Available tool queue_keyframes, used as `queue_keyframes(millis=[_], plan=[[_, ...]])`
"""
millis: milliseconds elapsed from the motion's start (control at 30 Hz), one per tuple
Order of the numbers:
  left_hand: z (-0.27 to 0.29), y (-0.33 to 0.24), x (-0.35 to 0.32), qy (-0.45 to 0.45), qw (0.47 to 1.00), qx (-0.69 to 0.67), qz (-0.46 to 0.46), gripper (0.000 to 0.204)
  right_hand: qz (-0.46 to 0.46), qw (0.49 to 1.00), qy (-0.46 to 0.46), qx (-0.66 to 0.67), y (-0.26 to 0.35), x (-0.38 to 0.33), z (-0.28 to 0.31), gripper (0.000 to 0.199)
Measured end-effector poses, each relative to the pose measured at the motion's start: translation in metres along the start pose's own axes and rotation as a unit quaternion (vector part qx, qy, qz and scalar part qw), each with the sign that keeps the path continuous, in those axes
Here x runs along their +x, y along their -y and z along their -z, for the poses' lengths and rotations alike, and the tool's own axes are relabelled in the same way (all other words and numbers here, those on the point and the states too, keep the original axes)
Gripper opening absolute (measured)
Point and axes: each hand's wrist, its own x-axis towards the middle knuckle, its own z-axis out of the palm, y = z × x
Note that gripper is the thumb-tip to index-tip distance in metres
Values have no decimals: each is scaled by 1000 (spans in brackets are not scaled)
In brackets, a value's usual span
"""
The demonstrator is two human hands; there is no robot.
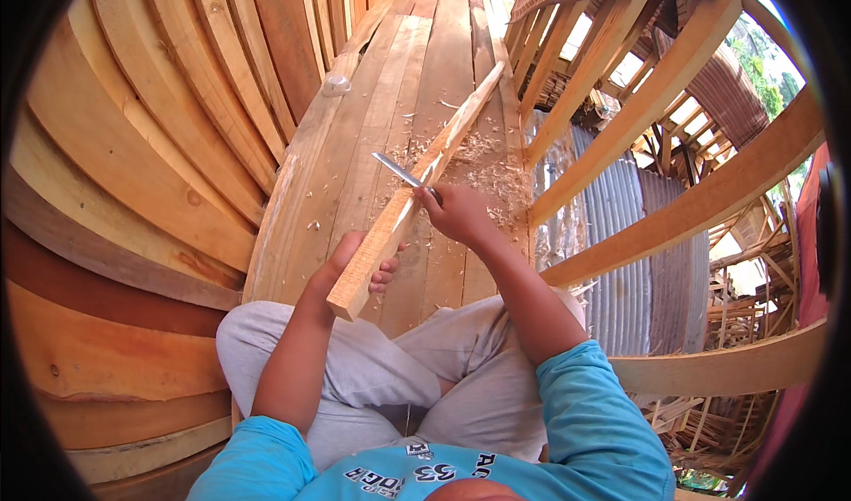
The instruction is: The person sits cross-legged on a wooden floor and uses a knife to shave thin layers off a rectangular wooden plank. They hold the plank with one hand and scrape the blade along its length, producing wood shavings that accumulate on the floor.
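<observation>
A long squared length of timber (pixel 381 237) slants up and away to the right over the plank floor, its near end above my crossed legs. From underneath, my left hand (pixel 365 257) wraps around it close to that end. My right hand (pixel 456 213) is closed on the handle of a knife (pixel 397 170), whose blade lies across the timber and points to the upper left. Most of the handle is hidden in my fist. Beyond the blade the wood is pale and whittled, narrowing toward the far end.
Wood shavings (pixel 483 169) litter the plank floor (pixel 355 155) around the timber. Leaning boards (pixel 160 147) line the left side. Curved wooden ribs (pixel 651 85) rise on the right, with corrugated metal sheets (pixel 620 226) behind. A small clear container (pixel 336 85) stands at the floor's left edge.
</observation>
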Motion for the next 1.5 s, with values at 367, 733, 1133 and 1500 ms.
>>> queue_keyframes(millis=[367,733,1133,1500], plan=[[9,2,4,17,999,-24,25,43,-117,941,143,284,-14,14,-8,65],[14,3,7,55,997,-32,41,44,-235,786,321,473,-13,16,7,62],[19,0,5,55,998,-15,38,45,-28,947,208,245,-23,11,17,65],[5,0,-3,32,998,-36,28,42,-13,996,2,87,-28,9,-20,78]])
